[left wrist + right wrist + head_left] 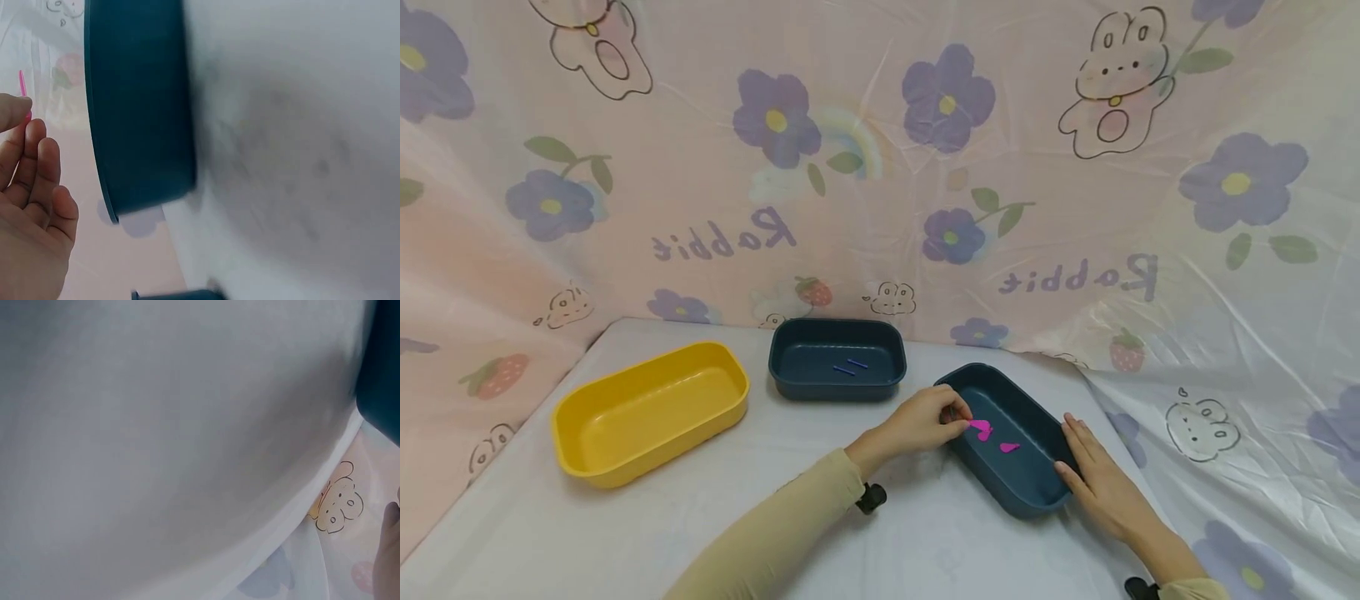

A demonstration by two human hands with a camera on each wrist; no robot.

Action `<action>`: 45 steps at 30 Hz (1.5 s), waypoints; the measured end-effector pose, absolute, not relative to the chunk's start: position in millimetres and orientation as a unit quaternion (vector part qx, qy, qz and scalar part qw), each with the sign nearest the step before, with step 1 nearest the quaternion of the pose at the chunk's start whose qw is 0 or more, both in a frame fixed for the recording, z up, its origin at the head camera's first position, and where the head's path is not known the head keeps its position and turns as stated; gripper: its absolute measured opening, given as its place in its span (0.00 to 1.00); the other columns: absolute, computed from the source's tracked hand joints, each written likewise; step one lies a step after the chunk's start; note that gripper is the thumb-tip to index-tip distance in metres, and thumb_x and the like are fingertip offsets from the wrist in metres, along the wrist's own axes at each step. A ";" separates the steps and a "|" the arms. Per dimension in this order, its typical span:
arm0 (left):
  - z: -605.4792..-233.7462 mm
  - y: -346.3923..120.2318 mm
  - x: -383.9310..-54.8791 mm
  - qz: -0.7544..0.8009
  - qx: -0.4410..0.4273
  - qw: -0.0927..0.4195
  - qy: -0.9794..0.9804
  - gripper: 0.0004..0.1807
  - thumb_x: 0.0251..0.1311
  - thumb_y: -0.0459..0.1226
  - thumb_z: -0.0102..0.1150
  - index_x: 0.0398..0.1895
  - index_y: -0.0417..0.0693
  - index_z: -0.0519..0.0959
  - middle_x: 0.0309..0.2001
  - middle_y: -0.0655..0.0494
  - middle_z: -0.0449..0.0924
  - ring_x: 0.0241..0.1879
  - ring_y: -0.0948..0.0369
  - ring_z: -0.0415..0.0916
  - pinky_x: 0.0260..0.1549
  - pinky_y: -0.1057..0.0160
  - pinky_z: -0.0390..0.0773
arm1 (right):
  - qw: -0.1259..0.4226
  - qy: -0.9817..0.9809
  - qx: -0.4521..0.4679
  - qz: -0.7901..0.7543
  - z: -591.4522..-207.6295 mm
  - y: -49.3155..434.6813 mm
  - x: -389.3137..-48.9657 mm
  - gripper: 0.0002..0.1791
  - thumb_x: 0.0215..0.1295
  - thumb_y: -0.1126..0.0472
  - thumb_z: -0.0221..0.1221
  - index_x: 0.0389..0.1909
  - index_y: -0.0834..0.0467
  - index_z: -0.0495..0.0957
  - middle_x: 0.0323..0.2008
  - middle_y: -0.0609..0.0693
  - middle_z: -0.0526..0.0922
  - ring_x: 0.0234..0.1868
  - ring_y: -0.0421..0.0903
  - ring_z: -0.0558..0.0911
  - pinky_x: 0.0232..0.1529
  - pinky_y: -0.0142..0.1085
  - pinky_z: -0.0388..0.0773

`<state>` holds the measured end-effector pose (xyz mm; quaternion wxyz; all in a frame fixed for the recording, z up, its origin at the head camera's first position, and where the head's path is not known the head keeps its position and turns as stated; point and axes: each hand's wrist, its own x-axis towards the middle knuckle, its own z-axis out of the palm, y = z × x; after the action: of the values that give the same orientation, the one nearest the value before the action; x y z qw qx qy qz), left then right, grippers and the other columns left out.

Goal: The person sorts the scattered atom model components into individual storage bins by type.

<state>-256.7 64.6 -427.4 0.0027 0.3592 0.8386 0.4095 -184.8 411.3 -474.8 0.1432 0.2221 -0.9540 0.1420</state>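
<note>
My left hand (925,419) is over the left rim of a dark teal tray (1007,497) on the right side of the table. Between thumb and fingertips it pinches a small pink teardrop-shaped piece (978,424); in the left wrist view the pink piece (22,83) looks thin, seen edge-on. Another pink piece (1010,447) lies on the tray floor, and one more shows close under the held piece. With straight fingers, my right hand (1105,483) rests against the tray's right side, the thumb at its rim. The right wrist view catches only part of this hand (389,556).
A second dark teal tray (837,392) stands at the back middle, with two thin blue sticks (850,367) inside. To the left is a yellow tray (651,408). A patterned curtain (865,208) hangs behind the white table (715,508).
</note>
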 end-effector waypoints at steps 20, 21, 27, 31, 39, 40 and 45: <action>-423.8 136.7 -252.8 0.358 0.400 0.030 0.843 0.03 0.71 0.40 0.65 0.43 0.54 0.85 0.40 0.67 0.79 0.34 0.76 0.71 0.34 0.81 0.72 | 0.149 -0.952 0.221 0.150 -476.2 411.9 -186.5 0.38 0.80 0.55 0.54 0.81 0.67 0.51 0.82 0.62 0.52 0.84 0.51 0.44 0.75 0.20 0.30; -424.3 140.1 -252.6 0.350 0.400 0.028 0.847 0.03 0.71 0.41 0.65 0.43 0.55 0.85 0.40 0.68 0.78 0.34 0.76 0.71 0.33 0.81 0.72 | 0.148 -0.952 0.221 0.151 -476.7 411.9 -186.8 0.38 0.80 0.55 0.54 0.81 0.67 0.51 0.82 0.61 0.51 0.84 0.51 0.45 0.75 0.20 0.30; -428.3 157.2 -252.5 0.313 0.391 0.025 0.865 0.03 0.71 0.44 0.65 0.42 0.59 0.85 0.38 0.71 0.77 0.33 0.77 0.70 0.31 0.81 0.71 | 0.152 -0.950 0.224 0.152 -475.5 410.0 -186.4 0.37 0.80 0.56 0.55 0.79 0.71 0.55 0.83 0.60 0.52 0.84 0.50 0.45 0.74 0.20 0.30; -431.1 164.4 -253.1 0.305 0.377 0.031 0.874 0.02 0.71 0.45 0.66 0.40 0.61 0.85 0.37 0.72 0.76 0.33 0.77 0.70 0.31 0.79 0.71 | 0.152 -0.951 0.225 0.150 -473.9 410.4 -186.2 0.36 0.80 0.56 0.54 0.78 0.71 0.56 0.82 0.61 0.52 0.84 0.51 0.45 0.74 0.19 0.30; -434.2 172.1 -257.4 0.289 0.362 0.029 0.886 0.03 0.70 0.47 0.66 0.41 0.63 0.85 0.37 0.74 0.76 0.34 0.77 0.70 0.32 0.76 0.71 | 0.155 -0.951 0.225 0.148 -473.9 410.7 -186.3 0.36 0.79 0.56 0.55 0.78 0.72 0.56 0.82 0.60 0.53 0.84 0.48 0.44 0.74 0.18 0.30; -434.5 172.7 -257.6 0.289 0.362 0.029 0.886 0.03 0.70 0.47 0.66 0.41 0.63 0.85 0.38 0.73 0.76 0.34 0.77 0.70 0.32 0.77 0.71 | 0.154 -0.951 0.224 0.148 -473.8 410.5 -186.0 0.36 0.79 0.56 0.55 0.78 0.71 0.56 0.82 0.60 0.53 0.84 0.47 0.44 0.74 0.18 0.30; -436.7 174.2 -257.8 0.292 0.366 0.029 0.883 0.03 0.70 0.45 0.67 0.41 0.61 0.85 0.38 0.72 0.77 0.35 0.76 0.70 0.33 0.79 0.71 | 0.146 -0.953 0.217 0.150 -472.9 409.2 -184.9 0.37 0.80 0.55 0.54 0.79 0.70 0.55 0.82 0.62 0.54 0.84 0.48 0.44 0.74 0.18 0.30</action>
<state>-257.8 174.2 -436.7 0.0289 0.3657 0.8832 0.2922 -184.9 409.2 -472.9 0.1465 0.2168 -0.9534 0.1501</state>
